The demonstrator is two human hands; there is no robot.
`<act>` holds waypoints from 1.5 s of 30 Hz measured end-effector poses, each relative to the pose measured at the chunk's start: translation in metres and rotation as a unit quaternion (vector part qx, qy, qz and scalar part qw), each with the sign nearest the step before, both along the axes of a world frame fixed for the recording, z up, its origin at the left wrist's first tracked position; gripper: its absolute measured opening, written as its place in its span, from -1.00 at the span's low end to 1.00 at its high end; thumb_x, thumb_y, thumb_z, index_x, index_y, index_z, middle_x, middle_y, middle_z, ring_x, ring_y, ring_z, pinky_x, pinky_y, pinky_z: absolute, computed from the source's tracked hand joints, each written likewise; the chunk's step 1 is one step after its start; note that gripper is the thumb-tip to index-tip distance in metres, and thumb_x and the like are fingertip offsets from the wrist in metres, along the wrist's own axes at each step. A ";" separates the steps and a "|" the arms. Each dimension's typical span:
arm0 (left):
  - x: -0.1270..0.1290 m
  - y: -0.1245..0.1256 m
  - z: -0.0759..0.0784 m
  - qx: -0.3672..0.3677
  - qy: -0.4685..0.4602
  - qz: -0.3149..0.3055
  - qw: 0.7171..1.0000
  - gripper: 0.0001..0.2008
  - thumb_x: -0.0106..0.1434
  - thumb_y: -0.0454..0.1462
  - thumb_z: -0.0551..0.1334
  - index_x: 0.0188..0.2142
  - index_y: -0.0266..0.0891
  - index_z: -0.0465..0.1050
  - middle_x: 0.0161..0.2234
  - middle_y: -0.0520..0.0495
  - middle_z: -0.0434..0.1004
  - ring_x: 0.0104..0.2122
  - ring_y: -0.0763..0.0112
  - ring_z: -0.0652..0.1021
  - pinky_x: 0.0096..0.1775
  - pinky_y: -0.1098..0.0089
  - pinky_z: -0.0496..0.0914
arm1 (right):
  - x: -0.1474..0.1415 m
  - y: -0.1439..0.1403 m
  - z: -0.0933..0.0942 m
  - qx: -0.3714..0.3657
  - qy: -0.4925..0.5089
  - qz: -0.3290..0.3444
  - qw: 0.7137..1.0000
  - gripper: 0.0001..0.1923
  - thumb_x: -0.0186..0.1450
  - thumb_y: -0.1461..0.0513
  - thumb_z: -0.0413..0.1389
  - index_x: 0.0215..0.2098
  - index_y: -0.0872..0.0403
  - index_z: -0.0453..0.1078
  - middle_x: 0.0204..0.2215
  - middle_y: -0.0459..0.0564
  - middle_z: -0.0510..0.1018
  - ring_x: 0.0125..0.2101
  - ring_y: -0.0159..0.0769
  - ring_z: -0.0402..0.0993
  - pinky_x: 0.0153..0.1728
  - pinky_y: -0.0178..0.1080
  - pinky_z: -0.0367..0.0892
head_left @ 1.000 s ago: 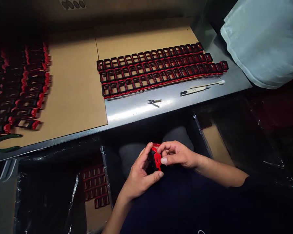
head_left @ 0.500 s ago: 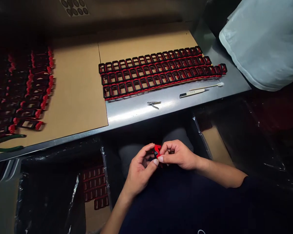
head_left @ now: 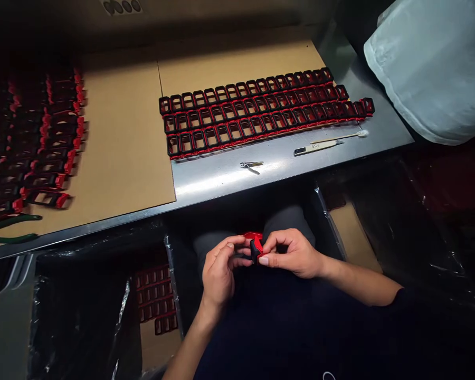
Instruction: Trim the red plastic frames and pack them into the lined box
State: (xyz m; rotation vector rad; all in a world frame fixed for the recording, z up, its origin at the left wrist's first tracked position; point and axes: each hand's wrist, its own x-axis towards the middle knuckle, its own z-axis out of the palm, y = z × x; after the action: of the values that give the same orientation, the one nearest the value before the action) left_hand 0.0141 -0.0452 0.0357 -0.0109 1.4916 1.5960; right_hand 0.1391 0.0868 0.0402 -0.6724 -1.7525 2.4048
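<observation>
Both hands meet over my lap, below the table edge. My left hand (head_left: 218, 272) and my right hand (head_left: 291, 253) pinch one small red and black frame part (head_left: 255, 244) between their fingertips; most of it is hidden by the fingers. On the metal table (head_left: 221, 177) lie three long rows of the same red and black frames (head_left: 261, 113), set side by side on brown cardboard (head_left: 119, 142).
More frames (head_left: 43, 142) lie in dim rows at the far left, with green-handled pliers (head_left: 11, 227) below them. Small nippers (head_left: 251, 165), a flat tool (head_left: 314, 148) and a swab (head_left: 350, 135) rest on the metal. A lined box with frames (head_left: 156, 301) stands lower left; a white bag (head_left: 431, 68) is upper right.
The left hand has turned from cupping the part with thumb below to fingertips curled on it, and the part has been rotated so less red shows. The view shifted slightly.
</observation>
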 end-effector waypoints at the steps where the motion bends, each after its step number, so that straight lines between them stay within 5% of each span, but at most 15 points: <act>1: 0.000 -0.002 -0.001 0.000 0.002 0.001 1.000 -0.69 0.16 -0.11 0.25 -0.32 -0.33 0.59 -0.32 -0.18 0.64 -0.38 0.27 0.60 -0.45 0.39 0.50 | 0.000 0.000 -0.001 -0.002 -0.003 0.000 1.000 -0.71 0.17 0.07 0.34 -0.43 0.14 0.48 -0.56 -0.12 0.45 -0.56 -0.48 0.25 -0.50 -0.35 0.19; 7: 0.004 -0.013 0.010 0.043 0.129 -0.122 0.983 -0.65 0.27 -0.09 0.22 -0.07 -0.26 0.52 -0.09 -0.18 0.58 -0.18 0.24 0.57 -0.25 0.35 0.52 | 0.000 -0.001 -0.002 0.031 0.008 -0.001 0.999 -0.76 0.17 0.14 0.33 -0.43 0.15 0.49 -0.57 -0.14 0.45 -0.57 -0.50 0.25 -0.52 -0.39 0.19; 12: 0.006 -0.006 0.020 -0.011 0.217 -0.172 0.961 -0.71 0.27 -0.06 0.25 -0.18 -0.23 0.50 -0.24 -0.06 0.60 -0.30 0.34 0.56 -0.27 0.41 0.46 | -0.001 -0.002 0.002 0.044 0.008 0.017 0.999 -0.81 0.19 0.18 0.31 -0.41 0.16 0.49 -0.57 -0.13 0.47 -0.58 -0.50 0.28 -0.52 -0.40 0.21; 18: 0.007 -0.006 0.000 -0.057 0.186 -0.133 0.972 -0.65 0.36 -0.08 0.10 -0.27 -0.28 0.56 -0.39 -0.05 0.58 -0.36 0.35 0.55 -0.28 0.40 0.44 | 0.000 -0.004 0.002 -0.006 -0.012 0.031 0.999 -0.76 0.15 0.15 0.34 -0.44 0.16 0.46 -0.58 -0.10 0.52 -0.58 -0.47 0.36 -0.53 -0.38 0.25; 21: 0.008 -0.013 -0.007 0.014 0.140 -0.114 0.983 -0.63 0.35 -0.08 0.13 -0.04 -0.26 0.53 -0.09 -0.18 0.62 -0.09 0.19 0.60 -0.10 0.30 0.50 | -0.003 -0.004 -0.001 -0.064 -0.006 0.004 0.998 -0.73 0.15 0.13 0.34 -0.45 0.15 0.44 -0.58 -0.11 0.51 -0.58 -0.48 0.36 -0.52 -0.39 0.24; 24: 0.008 -0.021 -0.008 0.074 0.167 -0.154 0.971 -0.45 0.26 -0.14 0.30 0.22 -0.13 0.34 0.21 -0.20 0.44 0.18 0.11 0.47 0.13 0.20 0.43 | -0.009 -0.002 -0.003 -0.099 -0.005 -0.006 0.995 -0.71 0.14 0.12 0.35 -0.47 0.16 0.42 -0.59 -0.13 0.49 -0.59 -0.49 0.33 -0.51 -0.38 0.23; 32: 0.008 -0.025 -0.007 0.074 0.232 -0.134 0.961 -0.44 0.27 -0.31 0.34 0.23 0.03 0.31 0.11 -0.05 0.55 0.03 0.32 0.61 0.08 0.34 0.50 | -0.020 0.003 0.013 -0.039 -0.012 0.026 0.999 -0.77 0.18 0.16 0.29 -0.30 0.18 0.48 -0.63 -0.24 0.33 -0.59 -0.53 0.17 -0.50 -0.38 0.13; 45: 0.013 -0.026 -0.014 0.039 0.340 -0.164 0.925 -0.49 0.30 -0.27 0.30 0.23 -0.11 0.30 0.13 -0.16 0.52 0.00 0.25 0.62 0.01 0.28 0.57 | -0.021 -0.004 0.016 -0.028 -0.052 0.017 0.998 -0.78 0.19 0.15 0.22 -0.43 0.14 0.36 -0.65 -0.26 0.24 -0.60 -0.52 0.09 -0.53 -0.36 0.07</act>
State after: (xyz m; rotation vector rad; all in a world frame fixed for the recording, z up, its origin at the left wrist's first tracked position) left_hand 0.0269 -0.0709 0.0220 0.8753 1.8151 1.4417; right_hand 0.1182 0.0833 0.0557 -0.7940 -1.7546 2.4919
